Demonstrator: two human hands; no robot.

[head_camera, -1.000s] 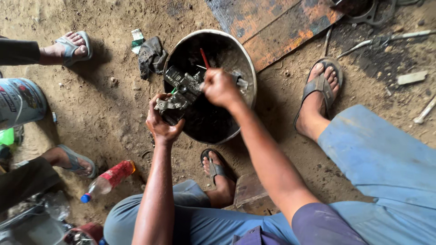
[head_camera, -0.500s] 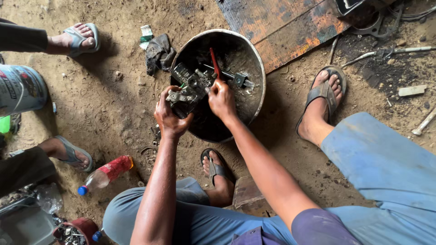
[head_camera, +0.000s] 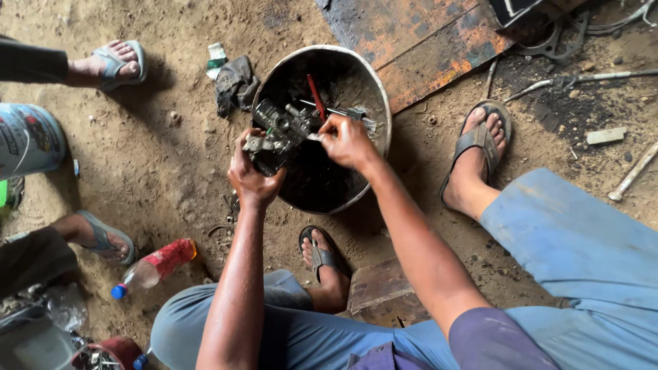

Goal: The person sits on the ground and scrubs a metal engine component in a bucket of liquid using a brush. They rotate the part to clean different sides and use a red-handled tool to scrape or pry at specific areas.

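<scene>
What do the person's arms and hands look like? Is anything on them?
Both arms are bare from the shoulder down, with no gloves, watch or rings that I can see. The left hand and the right hand look smudged with dark grease. A purple-grey short sleeve covers the top of the right arm. The arms look shiny, maybe wet.

Blue trousers (head_camera: 589, 274), dark sandals (head_camera: 476, 140), bare arms

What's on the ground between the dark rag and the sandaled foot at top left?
Only bare dirt ground lies between the dark rag and that sandaled foot, in the head view.
</scene>
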